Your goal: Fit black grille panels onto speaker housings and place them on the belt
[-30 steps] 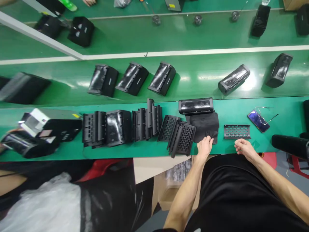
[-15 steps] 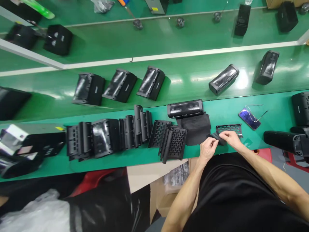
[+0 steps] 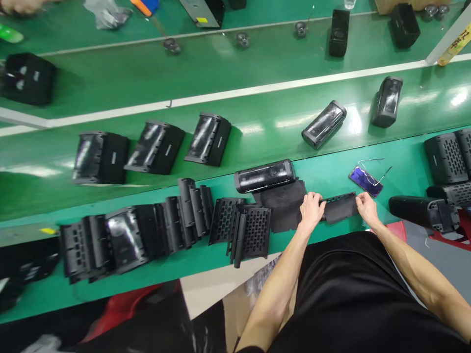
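Note:
A narrow black perforated grille [image 3: 344, 199] lies on the green bench with a piece of black fabric [image 3: 340, 211] spread over it. My left hand [image 3: 311, 211] pinches the fabric's left end, fingers closed. My right hand [image 3: 366, 206] pinches its right end, fingers closed. A stack of black fabric pieces [image 3: 281, 208] lies just left of my left hand. Behind the stack lies a long black speaker [image 3: 265, 175].
A row of black grilles and housings [image 3: 165, 230] runs along the bench to the left. Glasses and a phone [image 3: 366, 177] lie to the right, near a black tool [image 3: 423, 211]. Several black speakers [image 3: 158, 147] ride the conveyor behind. Another person's hand [image 3: 22, 6] shows at top left.
My left hand took a fabric piece from the stack, both hands met, and now they stretch it over the grille. The view has shifted right and tilted.

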{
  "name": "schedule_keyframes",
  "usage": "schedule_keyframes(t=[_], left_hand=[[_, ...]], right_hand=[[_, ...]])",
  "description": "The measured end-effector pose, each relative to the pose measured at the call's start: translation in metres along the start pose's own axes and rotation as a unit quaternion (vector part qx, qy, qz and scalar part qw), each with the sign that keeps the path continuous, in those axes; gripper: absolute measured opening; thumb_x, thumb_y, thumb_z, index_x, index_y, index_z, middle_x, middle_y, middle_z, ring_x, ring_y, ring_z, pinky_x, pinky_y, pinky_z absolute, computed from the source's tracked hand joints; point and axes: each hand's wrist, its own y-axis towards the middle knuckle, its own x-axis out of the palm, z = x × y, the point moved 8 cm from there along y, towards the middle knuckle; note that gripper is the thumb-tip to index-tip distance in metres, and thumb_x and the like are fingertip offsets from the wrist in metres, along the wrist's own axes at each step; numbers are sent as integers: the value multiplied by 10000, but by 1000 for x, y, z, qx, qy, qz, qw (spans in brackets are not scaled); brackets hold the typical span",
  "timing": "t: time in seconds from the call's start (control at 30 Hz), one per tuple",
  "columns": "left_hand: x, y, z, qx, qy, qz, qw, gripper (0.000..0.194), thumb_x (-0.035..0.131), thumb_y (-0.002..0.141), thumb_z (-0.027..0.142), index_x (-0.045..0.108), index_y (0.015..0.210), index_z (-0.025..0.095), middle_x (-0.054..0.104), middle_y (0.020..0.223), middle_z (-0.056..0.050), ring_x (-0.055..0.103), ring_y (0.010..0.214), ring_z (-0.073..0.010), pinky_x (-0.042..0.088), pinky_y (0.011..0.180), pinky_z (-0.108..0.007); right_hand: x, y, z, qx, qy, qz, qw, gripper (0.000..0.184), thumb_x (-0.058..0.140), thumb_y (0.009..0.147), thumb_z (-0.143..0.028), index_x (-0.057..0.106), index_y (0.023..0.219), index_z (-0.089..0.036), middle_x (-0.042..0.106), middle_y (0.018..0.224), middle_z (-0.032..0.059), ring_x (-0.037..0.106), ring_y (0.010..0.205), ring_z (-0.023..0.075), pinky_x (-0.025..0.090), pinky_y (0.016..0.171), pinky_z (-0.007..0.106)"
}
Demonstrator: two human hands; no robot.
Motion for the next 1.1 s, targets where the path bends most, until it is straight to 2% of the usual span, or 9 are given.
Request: schedule_keyframes(t=[0.07,0.2,0.37,0.43,0.53,0.6,0.73,0.97,1.1], left_hand=[[0,-2,-2,4,-37,-12,999,34,698,942,270,678,948,244,670,1010,-77,598,1058,-280,490,915,-390],[4,-7,-6,-2,-119,-36,992,160,627,985,411,634,1000,252,594,780,30,551,742,-185,460,752,-312],[3,-8,-11,-12,-211,-33,977,299,718,845,376,629,1089,230,672,895,11,624,821,-181,487,780,-299],[-1,-9,-12,-13,-243,-33,970,334,694,841,378,635,1126,214,668,873,3,626,798,-182,492,750,-297],[-12,-12,-11,-11,-281,-35,959,406,684,848,474,638,1147,204,625,808,15,587,726,-166,477,691,-284],[-22,-15,-9,-8,-305,-34,952,466,723,828,538,644,1149,209,614,815,19,575,725,-157,475,691,-278],[-41,-23,-1,-12,-375,-46,926,515,780,828,598,667,1140,203,628,836,9,589,736,-156,489,703,-277],[-71,-40,16,-3,-430,-80,899,617,856,794,544,657,1281,222,673,848,8,619,704,-142,519,698,-264],[-87,-44,22,0,-409,-65,910,527,823,843,539,697,1225,200,558,683,57,515,568,-110,444,581,-227]], right_hand=[[0,0,0,-3,4,-1,1000,138,588,877,-380,650,886,-257,740,860,66,679,866,276,506,915,388],[4,0,-2,-4,31,-8,999,168,570,875,-424,604,868,-260,716,844,52,653,827,254,504,850,359],[10,-4,-6,12,75,-37,996,236,581,844,-497,581,850,-261,600,648,-20,561,615,209,479,647,319],[4,-5,-12,9,84,-37,996,259,633,815,-505,602,868,-254,631,687,-12,582,645,204,484,652,314],[-11,-7,-25,11,116,-51,992,380,758,756,-513,672,999,-234,715,841,17,643,778,204,502,690,296],[-12,-12,-34,36,168,-113,979,465,807,735,-535,700,1061,-222,717,844,15,636,741,186,481,618,270],[-8,-31,-60,57,255,-229,938,413,853,680,-502,676,897,-198,648,689,-27,513,550,118,347,473,221],[-23,-62,-90,46,324,-268,906,430,900,624,-355,652,945,-216,646,731,-45,529,560,103,393,497,204],[-31,-68,-96,46,298,-250,920,456,909,686,-506,581,832,-225,535,636,-76,476,507,93,382,441,198]])
